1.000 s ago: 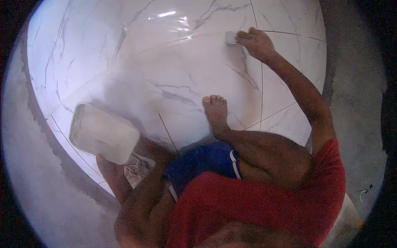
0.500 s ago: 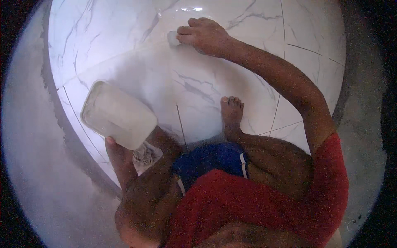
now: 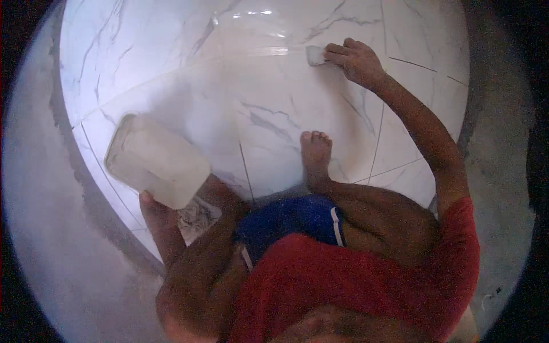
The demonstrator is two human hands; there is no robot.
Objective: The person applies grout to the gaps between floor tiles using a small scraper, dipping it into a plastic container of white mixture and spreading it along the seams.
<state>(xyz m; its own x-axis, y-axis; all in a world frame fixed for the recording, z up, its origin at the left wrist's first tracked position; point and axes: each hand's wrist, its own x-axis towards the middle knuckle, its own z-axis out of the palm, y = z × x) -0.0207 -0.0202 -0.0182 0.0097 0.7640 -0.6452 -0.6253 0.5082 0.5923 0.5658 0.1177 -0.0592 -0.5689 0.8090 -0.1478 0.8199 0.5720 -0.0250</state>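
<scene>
My right hand [image 3: 357, 60] reaches far forward and presses a small white pad [image 3: 314, 55] flat onto the white marbled floor tiles [image 3: 189, 63], on a pale joint line between two tiles. The fingers are curled over the pad's right end. My left hand [image 3: 162, 224] is low at the left and grips a white rectangular plastic tub [image 3: 157, 160] from underneath, holding it tilted above the tiles. Most of that hand is hidden behind the tub.
I squat on the tiles in a red shirt and blue shorts, one bare foot [image 3: 315, 153] planted in the middle. Rough grey cement floor [image 3: 40, 228] borders the tiled area on the left and on the right [image 3: 497, 148]. A light glare [image 3: 260, 12] shines on the far tiles.
My right hand slid the pad left along the joint, then back to the right. The tub in my left hand rose slightly and stayed gripped.
</scene>
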